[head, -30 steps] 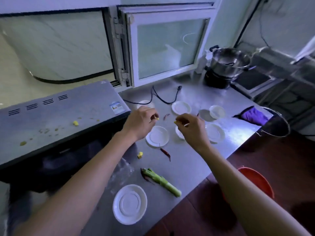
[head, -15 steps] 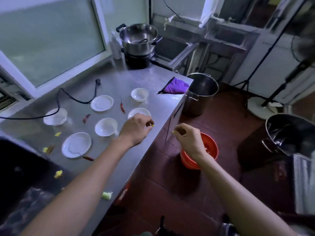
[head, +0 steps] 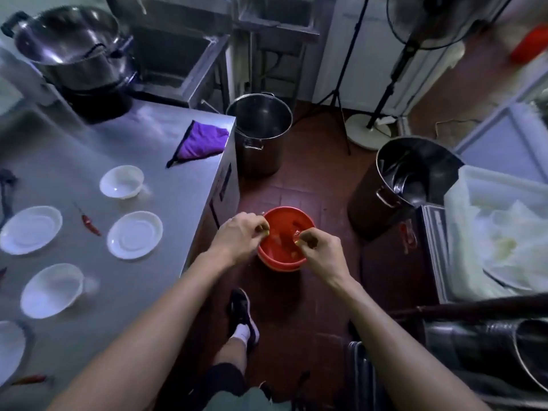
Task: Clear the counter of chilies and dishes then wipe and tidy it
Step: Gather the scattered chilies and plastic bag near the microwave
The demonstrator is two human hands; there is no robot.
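Note:
Both my hands hover over a red bucket [head: 283, 259] on the floor beside the steel counter [head: 166, 221]. My left hand [head: 240, 235] pinches a small yellow scrap at its fingertips above the bucket's left rim. My right hand [head: 318, 247] pinches another small scrap over the bucket's right side. A few scraps lie inside the bucket. On the counter lie a red chili [head: 90, 225], another red chili [head: 29, 379] at the lower left edge, several white saucers such as one [head: 135, 235], and a small white bowl [head: 122, 181].
A purple cloth [head: 204, 142] lies at the counter's far corner. A steel pot [head: 71, 40] sits on a black burner at the back left. Tall steel stockpots [head: 261, 126] [head: 412, 179] stand on the floor. A white crate [head: 501, 229] is at the right.
My view swung right, from the counter to the floor. Both hands carried their scraps off the counter edge and now hang over the red bucket.

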